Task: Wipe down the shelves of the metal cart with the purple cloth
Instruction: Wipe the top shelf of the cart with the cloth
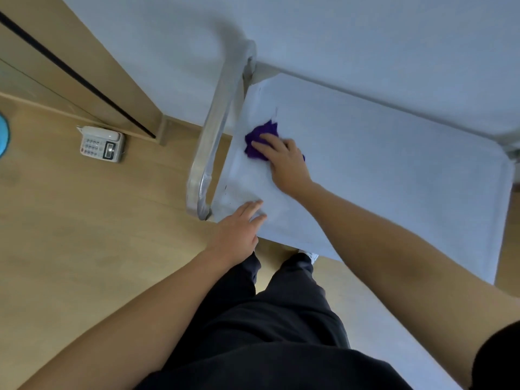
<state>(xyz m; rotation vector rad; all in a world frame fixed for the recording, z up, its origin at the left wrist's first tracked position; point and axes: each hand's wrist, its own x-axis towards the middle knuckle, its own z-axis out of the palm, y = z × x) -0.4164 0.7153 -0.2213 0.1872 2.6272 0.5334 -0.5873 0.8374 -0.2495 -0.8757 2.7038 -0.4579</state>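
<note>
Our legs: we are standing close to the metal cart, and our dark trousers are filling the near part of the view.
Left hand: we are laying the left hand flat on the near left corner of the top shelf, with the fingers straight and gripping nothing. We judge that it is steadying the cart.
Right hand: we are pressing the right hand down on the purple cloth, with the fingers stretched over it and not closed around it.
Purple cloth: it is lying bunched on the top shelf under the right fingers, near the left edge and just beside the push handle.
Step in hand: it seems we are wiping the left part of the top shelf.
Doing it well: we are thinking the cloth should be spread flatter, so that more of it is touching the metal. The palm should be pressing evenly and going in long overlapping passes from the handle side toward the far right corner, along the rim too.
Steadying: the left hand should be holding the corner firmly, because the cart may be shifting on the smooth floor.
Lower shelves: the top shelf is hiding them, so we cannot tell their condition.
Farther away: a desk telephone is sitting on the wooden floor near the wall, well apart from the cart.
</note>
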